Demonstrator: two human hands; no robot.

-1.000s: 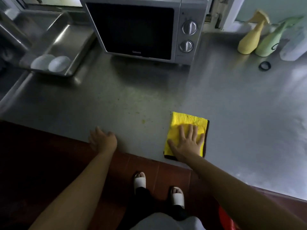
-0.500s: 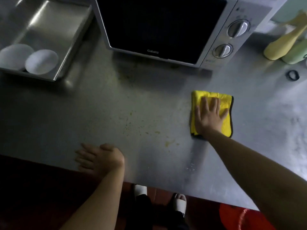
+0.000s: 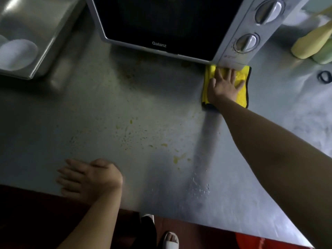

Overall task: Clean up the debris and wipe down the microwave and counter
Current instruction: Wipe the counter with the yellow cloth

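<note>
Head view: right hand [image 3: 223, 85], fingers spread flat, has pushed the yellow cloth [image 3: 240, 87] up-frame to the microwave [image 3: 233, 56] base, leaving a wiped streak. Left hand [image 3: 89, 178] rests flat, lower left. Yellow debris [image 3: 177, 159] mid-counter [image 3: 53, 123] remains unwiped.

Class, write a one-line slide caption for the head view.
Right hand presses yellow cloth beside the microwave; left hand rests on the crumb-speckled counter.

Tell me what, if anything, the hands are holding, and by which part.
Nothing is gripped. The right hand presses flat, fingers spread, on the middle of the yellow cloth; the left hand rests open on the counter.
</note>
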